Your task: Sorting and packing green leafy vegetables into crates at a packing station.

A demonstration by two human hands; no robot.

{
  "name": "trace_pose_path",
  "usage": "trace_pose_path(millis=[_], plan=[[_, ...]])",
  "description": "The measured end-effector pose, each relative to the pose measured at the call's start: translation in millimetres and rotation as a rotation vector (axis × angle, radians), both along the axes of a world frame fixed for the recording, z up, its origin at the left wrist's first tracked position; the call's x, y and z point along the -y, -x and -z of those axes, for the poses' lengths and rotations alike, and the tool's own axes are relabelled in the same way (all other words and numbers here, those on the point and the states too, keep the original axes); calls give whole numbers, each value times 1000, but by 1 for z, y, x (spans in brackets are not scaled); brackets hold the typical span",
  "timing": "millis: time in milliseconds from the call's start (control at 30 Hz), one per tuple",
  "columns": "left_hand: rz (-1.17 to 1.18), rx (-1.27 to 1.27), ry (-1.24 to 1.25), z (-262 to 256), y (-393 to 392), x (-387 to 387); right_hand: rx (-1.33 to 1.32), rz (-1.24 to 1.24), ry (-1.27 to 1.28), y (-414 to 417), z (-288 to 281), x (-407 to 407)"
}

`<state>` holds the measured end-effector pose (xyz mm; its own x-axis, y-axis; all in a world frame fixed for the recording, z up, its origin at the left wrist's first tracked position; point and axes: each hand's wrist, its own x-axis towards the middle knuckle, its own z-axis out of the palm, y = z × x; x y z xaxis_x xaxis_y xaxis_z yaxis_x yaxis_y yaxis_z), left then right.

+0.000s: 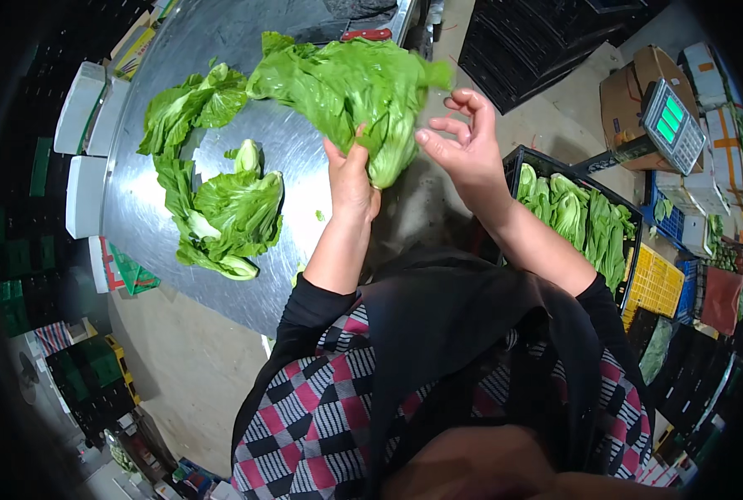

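My left hand (351, 181) grips a large head of leafy mustard greens (340, 87) near its pale stem base, holding it above the right edge of the steel table (296, 225). To the right of that head is my right hand (465, 137), fingers parted and curled, with nothing in it. One leaf edge by its fingertips looks blurred. Farther left on the metal lie a smaller trimmed head (240, 212), a small pale heart (247, 157) and several loose leaves (187, 112).
A red-handled knife (366, 35) lies at the table's far side. Beside my right arm stands a black crate (512, 164) holding several heads of greens (571, 212). A digital scale (675, 128) rises behind it. Stacked black crates (528, 44), a cardboard box (628, 100) and a yellow crate (654, 281) stand around.
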<state>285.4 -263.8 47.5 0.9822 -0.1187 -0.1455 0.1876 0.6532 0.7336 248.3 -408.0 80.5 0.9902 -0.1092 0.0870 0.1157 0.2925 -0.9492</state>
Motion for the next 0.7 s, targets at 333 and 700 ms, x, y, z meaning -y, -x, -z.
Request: trace_pose_path(millis=[333, 700], plan=[[-249, 293, -508, -7, 2, -9, -266, -100, 6, -16, 22, -30], [-440, 325, -430, -10, -3, -22, -6, 5, 157, -20, 17, -53]])
